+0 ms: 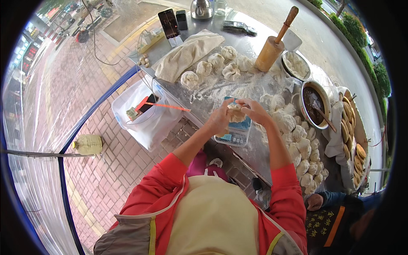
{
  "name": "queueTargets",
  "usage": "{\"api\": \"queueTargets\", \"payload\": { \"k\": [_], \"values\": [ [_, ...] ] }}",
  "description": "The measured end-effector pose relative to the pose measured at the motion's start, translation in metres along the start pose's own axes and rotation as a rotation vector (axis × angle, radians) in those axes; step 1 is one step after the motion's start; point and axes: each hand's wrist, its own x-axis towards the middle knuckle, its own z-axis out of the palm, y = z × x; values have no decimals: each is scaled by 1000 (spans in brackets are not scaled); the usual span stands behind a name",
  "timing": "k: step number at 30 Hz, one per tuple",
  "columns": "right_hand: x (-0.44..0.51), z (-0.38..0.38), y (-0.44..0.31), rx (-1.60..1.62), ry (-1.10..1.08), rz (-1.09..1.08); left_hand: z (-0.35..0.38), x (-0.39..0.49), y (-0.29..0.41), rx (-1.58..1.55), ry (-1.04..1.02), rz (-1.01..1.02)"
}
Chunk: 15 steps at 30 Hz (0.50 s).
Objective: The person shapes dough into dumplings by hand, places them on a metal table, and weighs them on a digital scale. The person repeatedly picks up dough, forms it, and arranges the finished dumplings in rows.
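Between my two hands is a lump of pale dough [236,115], gathered at the top. My left hand [220,119] holds its left side, and my right hand [257,112] pinches its right edge with the fingertips. Directly beneath is a digital kitchen scale [236,139] with a blue pan [244,124]; whether the dough touches the pan I cannot tell. Right of my right hand lie many floured dough balls [299,134] in a heap. Several pleated dough balls [231,71] sit beyond my hands on the floured metal table [207,95].
A wooden rolling pin [270,52] stands upright near a flour bowl [296,65] and a pot of dark filling [314,103]. Baked flatbreads [347,124] fill a cloth-lined basket at right. Left are a cloth [188,55], a phone [169,24] and a plastic bin [143,124]. Another person's hand [315,202] is lower right.
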Motion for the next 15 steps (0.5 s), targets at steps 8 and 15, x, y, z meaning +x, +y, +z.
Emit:
{"api": "queueTargets", "payload": {
  "k": [8, 15],
  "values": [
    [-22, 23, -35, -387, 237, -40, 28, -4, 12, 409, 137, 170],
    [-36, 26, -44, -492, 400, -165, 39, 9, 35, 517, 81, 25]
  ]
}}
